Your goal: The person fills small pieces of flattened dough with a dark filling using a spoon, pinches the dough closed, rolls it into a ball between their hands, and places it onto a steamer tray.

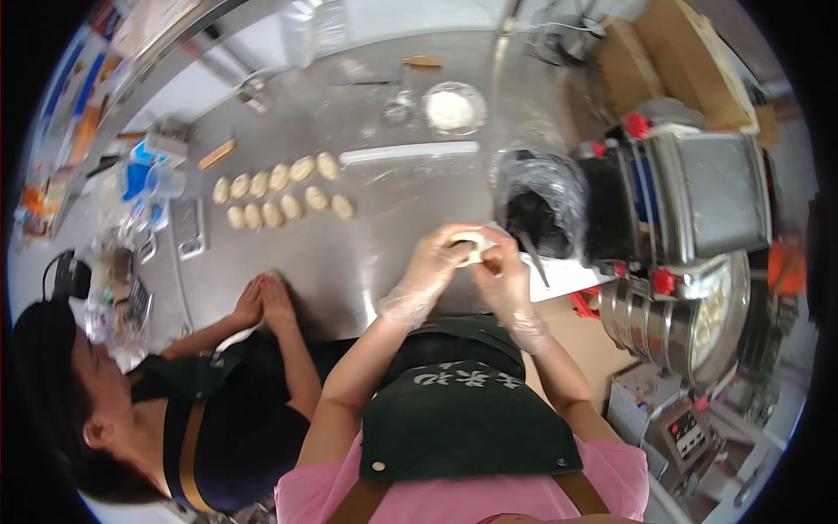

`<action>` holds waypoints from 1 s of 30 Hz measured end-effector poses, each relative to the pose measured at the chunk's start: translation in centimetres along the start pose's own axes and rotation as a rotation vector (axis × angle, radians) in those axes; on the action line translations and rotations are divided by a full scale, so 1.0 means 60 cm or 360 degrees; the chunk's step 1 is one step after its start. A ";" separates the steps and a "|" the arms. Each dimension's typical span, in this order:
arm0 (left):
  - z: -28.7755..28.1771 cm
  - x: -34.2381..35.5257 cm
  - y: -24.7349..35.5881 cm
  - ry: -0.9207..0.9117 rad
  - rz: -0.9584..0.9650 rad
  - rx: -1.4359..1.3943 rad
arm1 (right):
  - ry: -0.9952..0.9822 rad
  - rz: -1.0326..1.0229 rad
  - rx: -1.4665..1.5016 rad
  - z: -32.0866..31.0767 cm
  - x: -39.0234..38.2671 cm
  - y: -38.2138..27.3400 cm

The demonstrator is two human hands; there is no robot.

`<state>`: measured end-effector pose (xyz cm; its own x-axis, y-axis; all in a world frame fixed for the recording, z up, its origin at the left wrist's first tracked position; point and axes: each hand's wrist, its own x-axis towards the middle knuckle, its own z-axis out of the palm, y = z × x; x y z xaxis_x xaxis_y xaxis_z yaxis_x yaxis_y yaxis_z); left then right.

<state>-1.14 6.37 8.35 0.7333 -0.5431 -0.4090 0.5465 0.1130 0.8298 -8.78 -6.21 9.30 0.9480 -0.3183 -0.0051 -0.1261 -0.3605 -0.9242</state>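
In clear plastic gloves, my left hand (pixel 434 264) and my right hand (pixel 506 278) come together over the front of the steel table (pixel 375 262). Between their fingers is a pale piece of dough (pixel 472 248), curved and pinched from both sides. Just right of my hands stands a container lined with clear plastic (pixel 572 196), with a dark filling (pixel 528 214) inside. A dark, flat-handled tool (pixel 534 259) leans out of it toward me. Further left, several oval dough pieces (pixel 279 176) lie in two rows on the steel.
A long white bar (pixel 408 153) lies behind my hands, with a bowl of white flour (pixel 454 98) beyond it. Machinery with red knobs (pixel 638 127) and a stacked steamer (pixel 642 323) stand at right. On my left, a co-worker's hands (pixel 264 301) meet at the table edge.
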 end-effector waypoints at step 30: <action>-0.022 -0.005 0.013 -0.0196 0.0096 -0.0047 | -0.0060 -0.0091 0.0057 -0.005 0.010 -0.011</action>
<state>-0.43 7.72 8.62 0.7109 -0.6324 -0.3076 0.5159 0.1717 0.8393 -8.21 -6.45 10.02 0.9638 -0.2643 0.0342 -0.0615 -0.3453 -0.9365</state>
